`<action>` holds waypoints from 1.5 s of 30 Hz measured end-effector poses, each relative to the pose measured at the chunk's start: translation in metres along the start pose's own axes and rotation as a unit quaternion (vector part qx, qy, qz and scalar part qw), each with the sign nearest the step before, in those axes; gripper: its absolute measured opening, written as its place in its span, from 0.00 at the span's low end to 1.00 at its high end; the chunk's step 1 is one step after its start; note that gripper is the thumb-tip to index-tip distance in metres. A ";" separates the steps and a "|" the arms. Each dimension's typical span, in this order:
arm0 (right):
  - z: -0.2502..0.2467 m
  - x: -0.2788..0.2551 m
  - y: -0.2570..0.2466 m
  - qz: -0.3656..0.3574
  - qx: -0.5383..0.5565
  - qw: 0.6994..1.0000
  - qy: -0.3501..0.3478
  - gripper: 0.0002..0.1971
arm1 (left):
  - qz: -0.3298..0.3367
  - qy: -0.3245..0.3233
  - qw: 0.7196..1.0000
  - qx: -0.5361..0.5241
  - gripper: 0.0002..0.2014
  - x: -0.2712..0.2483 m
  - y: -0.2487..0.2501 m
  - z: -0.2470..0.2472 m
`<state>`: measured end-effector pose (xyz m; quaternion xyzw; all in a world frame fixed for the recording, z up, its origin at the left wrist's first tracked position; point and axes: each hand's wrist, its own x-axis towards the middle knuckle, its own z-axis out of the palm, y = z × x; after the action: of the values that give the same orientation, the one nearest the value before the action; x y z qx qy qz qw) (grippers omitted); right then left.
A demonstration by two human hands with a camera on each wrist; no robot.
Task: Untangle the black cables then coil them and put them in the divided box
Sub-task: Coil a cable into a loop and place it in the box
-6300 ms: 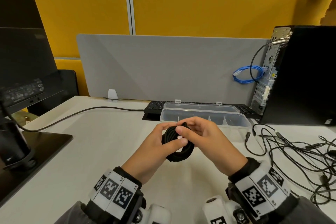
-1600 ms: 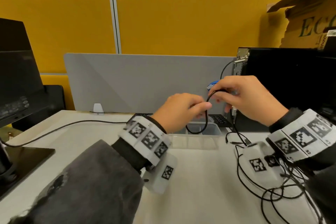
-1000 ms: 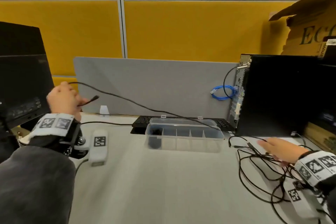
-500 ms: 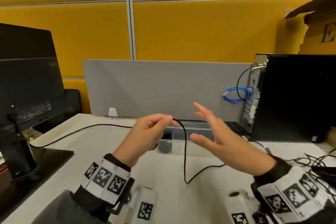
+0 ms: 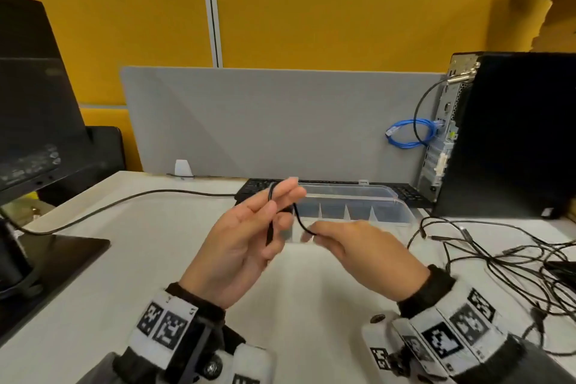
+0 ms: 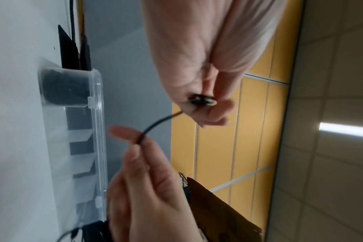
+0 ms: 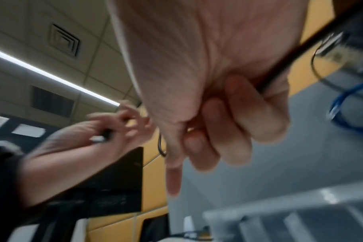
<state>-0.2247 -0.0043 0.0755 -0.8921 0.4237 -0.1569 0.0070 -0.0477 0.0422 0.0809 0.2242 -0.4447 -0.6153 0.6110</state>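
Note:
My left hand point(image 5: 276, 215) is raised palm up in front of the clear divided box point(image 5: 389, 212). It pinches the plug end of a thin black cable point(image 5: 297, 220), which bends over its fingertips. The left wrist view shows the plug point(image 6: 201, 101) between thumb and fingers. From there the cable runs a short way to my right hand point(image 5: 321, 234), whose fingers curl round the cable point(image 7: 280, 70). A black coil point(image 6: 62, 88) lies in the box's end compartment. A tangle of black cables point(image 5: 514, 262) is spread on the desk at the right.
A monitor on its stand point(image 5: 46, 259) occupies the left, with its cable point(image 5: 124, 201) trailing across the desk. Behind the box lies a keyboard point(image 5: 408, 193) against a grey divider point(image 5: 280, 121). A black PC tower point(image 5: 514, 134) with a blue cable point(image 5: 408, 134) stands at the right.
My right hand, open half a second ago, now grips the cable close to my left hand. The left hand has turned palm up with the cable bent over its fingers.

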 end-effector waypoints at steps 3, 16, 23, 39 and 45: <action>0.005 -0.008 -0.034 -0.079 0.049 0.981 -0.168 0.15 | 0.066 0.091 0.990 0.082 0.13 0.007 -0.003 -0.009; 0.001 0.001 -0.004 0.012 0.093 0.994 0.053 0.14 | -0.068 -0.044 0.985 0.154 0.21 -0.008 -0.003 0.016; -0.013 -0.008 -0.033 -0.081 0.113 0.983 -0.120 0.12 | 0.035 0.112 0.959 0.258 0.17 0.004 -0.011 -0.011; -0.020 -0.011 -0.035 -0.092 0.125 0.978 -0.137 0.15 | 0.027 0.042 0.932 0.359 0.08 0.001 -0.008 -0.015; -0.030 -0.006 -0.017 -0.053 0.118 0.984 0.122 0.23 | -0.123 -0.163 0.956 0.209 0.18 -0.009 0.005 -0.010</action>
<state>-0.2237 0.0149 0.1045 -0.8804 0.3520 -0.3136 0.0520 -0.0351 0.0488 0.0776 0.2964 -0.6259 -0.6070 0.3898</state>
